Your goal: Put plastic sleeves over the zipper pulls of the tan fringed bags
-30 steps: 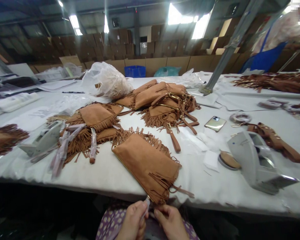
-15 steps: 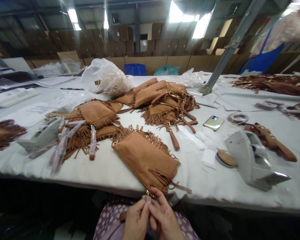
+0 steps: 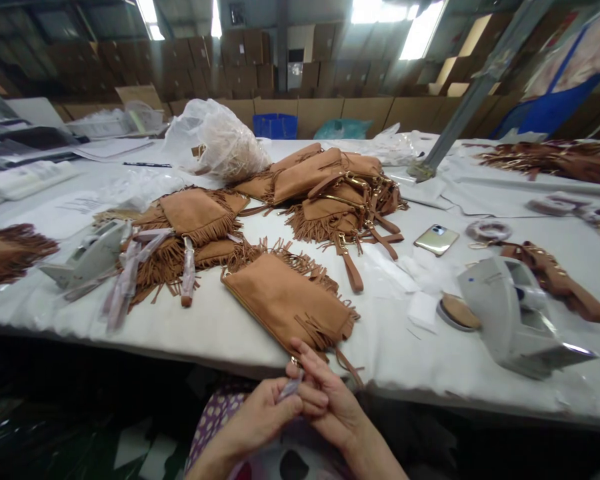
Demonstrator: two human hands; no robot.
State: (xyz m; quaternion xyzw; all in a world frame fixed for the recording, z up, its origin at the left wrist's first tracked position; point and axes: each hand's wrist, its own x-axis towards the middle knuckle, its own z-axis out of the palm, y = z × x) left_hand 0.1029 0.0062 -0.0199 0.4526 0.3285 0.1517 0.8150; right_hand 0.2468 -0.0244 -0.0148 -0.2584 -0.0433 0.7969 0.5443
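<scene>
A tan fringed pouch (image 3: 285, 300) lies flat at the table's front edge, its zipper side toward the lower left. At its near corner, by a gold clasp (image 3: 295, 361), my two hands meet. My left hand (image 3: 267, 408) pinches a strip wrapped in clear film (image 3: 290, 387). My right hand (image 3: 325, 393) is closed around the same wrapped strip, with its index finger reaching up to the pouch corner. The strip's lower part is hidden by my fingers.
Behind are heaped fringed pouches (image 3: 330, 187) and a plastic bag (image 3: 215, 140). Tape dispensers stand left (image 3: 87, 257) and right (image 3: 515, 313). A phone (image 3: 436, 239) and brown straps (image 3: 555, 280) lie at right. A person's blue garment (image 3: 560, 107) shows top right.
My hands have shifted up slightly, and my forearms now spread wider. My left hand has tilted sideways over the strip. The view has moved a little, with the pouch near the same place.
</scene>
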